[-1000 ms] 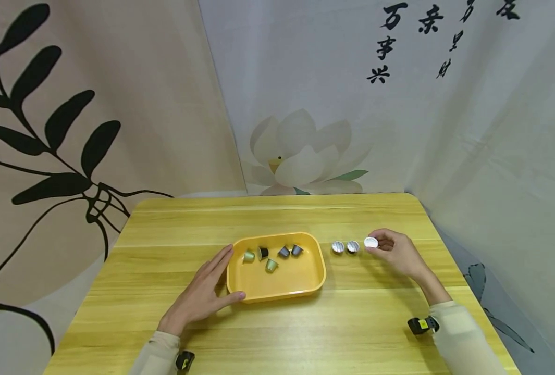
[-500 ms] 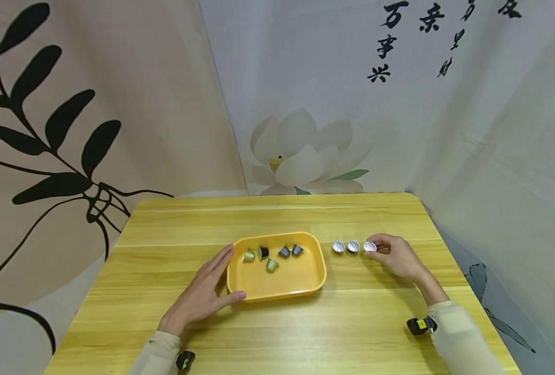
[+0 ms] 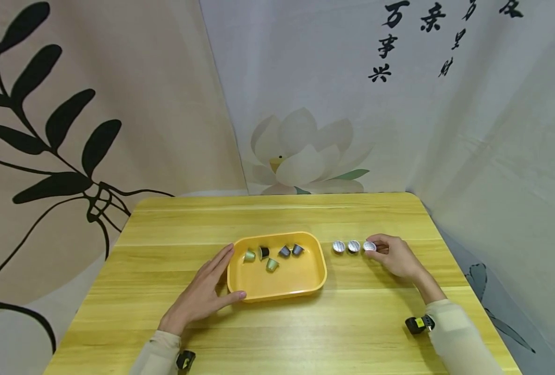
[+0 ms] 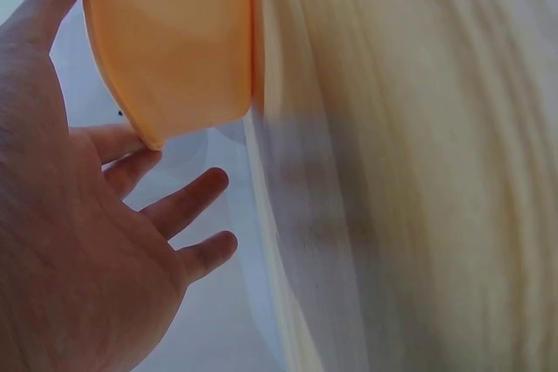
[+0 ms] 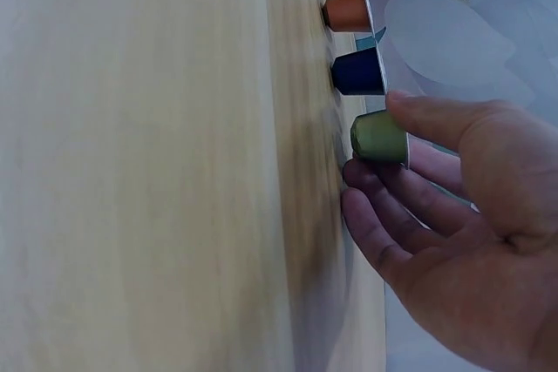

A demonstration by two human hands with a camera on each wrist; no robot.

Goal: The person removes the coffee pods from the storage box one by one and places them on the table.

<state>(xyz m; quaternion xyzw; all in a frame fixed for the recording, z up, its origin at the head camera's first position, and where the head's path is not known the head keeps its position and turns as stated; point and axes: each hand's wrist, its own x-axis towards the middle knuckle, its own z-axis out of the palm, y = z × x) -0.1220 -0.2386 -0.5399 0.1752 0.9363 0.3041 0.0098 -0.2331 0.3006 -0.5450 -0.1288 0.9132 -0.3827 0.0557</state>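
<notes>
My right hand (image 3: 397, 256) pinches a green coffee capsule (image 5: 380, 138) between thumb and fingers, its silver lid facing up. The capsule is at the right end of a short row on the table. Beside it stand a dark blue capsule (image 5: 359, 72) and an orange capsule (image 5: 347, 12), both lid up. My left hand (image 3: 198, 296) lies spread against the left end of a yellow tray (image 3: 277, 289), with thumb and fingertips touching its rim. Inside the tray lie two green capsules (image 3: 271, 265), a black capsule (image 3: 264, 252) and two blue-grey capsules (image 3: 297, 250).
The wooden table (image 3: 305, 338) has its far edge at a printed curtain (image 3: 315, 94). Another curtain (image 3: 502, 172) hangs along the right side. The tray stands just left of the capsule row.
My right hand has come down slightly, lowering the green capsule into line with the other two. It keeps its pinch. The left hand and the tray stay put.
</notes>
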